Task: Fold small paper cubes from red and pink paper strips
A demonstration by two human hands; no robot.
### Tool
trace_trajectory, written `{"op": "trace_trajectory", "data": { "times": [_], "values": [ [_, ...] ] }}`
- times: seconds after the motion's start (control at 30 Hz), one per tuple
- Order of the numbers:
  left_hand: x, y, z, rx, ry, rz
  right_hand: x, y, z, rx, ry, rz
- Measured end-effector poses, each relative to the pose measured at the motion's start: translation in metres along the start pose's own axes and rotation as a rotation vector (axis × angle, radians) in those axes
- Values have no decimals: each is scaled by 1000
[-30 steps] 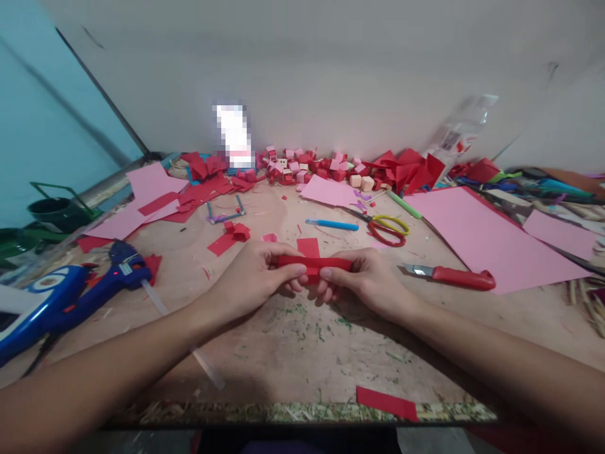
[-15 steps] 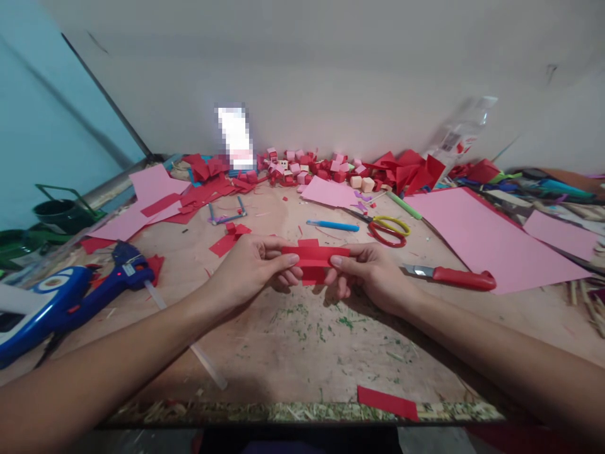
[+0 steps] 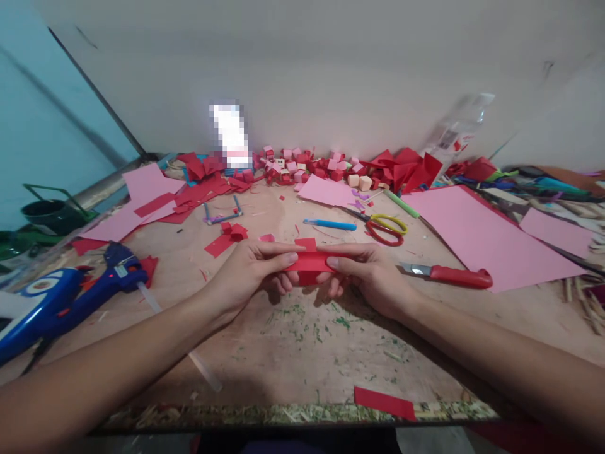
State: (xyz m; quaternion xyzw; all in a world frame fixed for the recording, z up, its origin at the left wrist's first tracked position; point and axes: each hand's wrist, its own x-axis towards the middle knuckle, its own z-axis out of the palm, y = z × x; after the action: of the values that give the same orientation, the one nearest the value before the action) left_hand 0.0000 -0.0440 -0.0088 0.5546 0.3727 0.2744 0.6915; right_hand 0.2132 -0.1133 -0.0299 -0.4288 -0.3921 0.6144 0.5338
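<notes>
Between my two hands, just above the tabletop, is a small cross-shaped piece of red paper [image 3: 309, 261] with folded flaps. My left hand [image 3: 259, 265] pinches its left end between thumb and fingers. At the right end, my right hand [image 3: 362, 268] grips it the same way, index finger along the upper edge. One tab sticks up behind the fingers and another hangs below. Beyond the hands lie a blue pen [image 3: 331, 224] and scissors [image 3: 385, 228] with yellow and red handles. A red-handled knife [image 3: 454, 276] rests right of my right hand.
A blue glue gun [image 3: 120, 268] with a clear glue stick lies at left. Many small red and pink paper cubes [image 3: 307, 165] line the wall, near a bright phone [image 3: 230, 133]. Pink sheets [image 3: 491, 236] cover the right side. A red strip [image 3: 385, 402] lies at the front edge.
My index fingers now lie along the paper's upper edge, and its middle band is folded narrower. The view has shifted slightly, moving the scene a little left.
</notes>
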Motion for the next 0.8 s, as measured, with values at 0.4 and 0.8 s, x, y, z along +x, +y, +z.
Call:
{"op": "trace_trajectory", "data": {
  "times": [0.4, 0.8],
  "values": [
    [0, -1, -4, 44, -30, 37, -4, -3, 4, -160, 12, -45],
    [-3, -1, -1, 236, -5, 140, -4, -8, 12, -297, 12, -4]
  ]
}}
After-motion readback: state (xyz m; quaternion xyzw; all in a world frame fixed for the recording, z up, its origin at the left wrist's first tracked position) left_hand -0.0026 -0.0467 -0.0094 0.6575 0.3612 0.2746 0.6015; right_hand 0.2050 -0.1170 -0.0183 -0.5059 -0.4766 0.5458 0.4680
